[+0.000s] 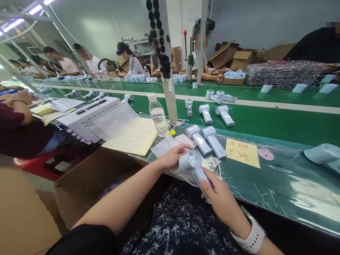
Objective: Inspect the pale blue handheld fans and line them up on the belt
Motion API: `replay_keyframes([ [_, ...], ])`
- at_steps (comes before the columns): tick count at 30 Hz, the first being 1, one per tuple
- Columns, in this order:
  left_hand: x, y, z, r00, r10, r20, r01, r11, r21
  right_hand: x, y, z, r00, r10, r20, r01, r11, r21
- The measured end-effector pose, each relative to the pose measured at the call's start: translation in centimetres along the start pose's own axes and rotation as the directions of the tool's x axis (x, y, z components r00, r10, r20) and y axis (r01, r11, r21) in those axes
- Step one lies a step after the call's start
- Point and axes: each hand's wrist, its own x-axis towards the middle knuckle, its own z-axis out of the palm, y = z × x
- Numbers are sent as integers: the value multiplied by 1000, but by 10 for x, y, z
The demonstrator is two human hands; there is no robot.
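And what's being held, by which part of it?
A light-blue device, held by its handle in the right hand. The left hand is at its round head; whether it grips there can't be told.

Pale grey walls [252,21] back the top of the frame; tube lights [12,25] glow at upper left; a shelf [140,42] stands at upper centre. A long green table [265,120] spans the middle; a red stool [34,164] sits at left.
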Motion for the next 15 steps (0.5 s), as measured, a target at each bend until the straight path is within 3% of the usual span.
replay_keyframes([
  [3, -4, 5, -11, 998, -49, -49, 45, 997, -65, 5, -11, -3, 999, 4, 37, 3, 982, -188],
  [6, -15, 25, -19, 998, -36, -48, 33, 998, -59, 6, -18, -4, 998, 15, 59, 4, 951, -309],
  [9, -31, 49, -10, 995, 99, -30, -88, 960, 267, 5, -21, 1, 999, -32, 31, 41, 907, -420],
  [10, -36, 56, -4, 988, 156, 9, -145, 892, 428, 5, -21, 3, 998, -54, 23, 59, 886, -460],
  [12, -48, 66, 12, 951, 266, 161, -302, 671, 677, 7, -22, 4, 995, -96, 9, 87, 864, -497],
  [14, -57, 71, 24, 879, 352, 321, -457, 434, 776, 10, -22, -1, 994, -112, -4, 102, 915, -390],
  [15, -60, 71, 27, 852, 391, 349, -488, 347, 801, 12, -23, -5, 996, -92, -4, 88, 964, -251],
])
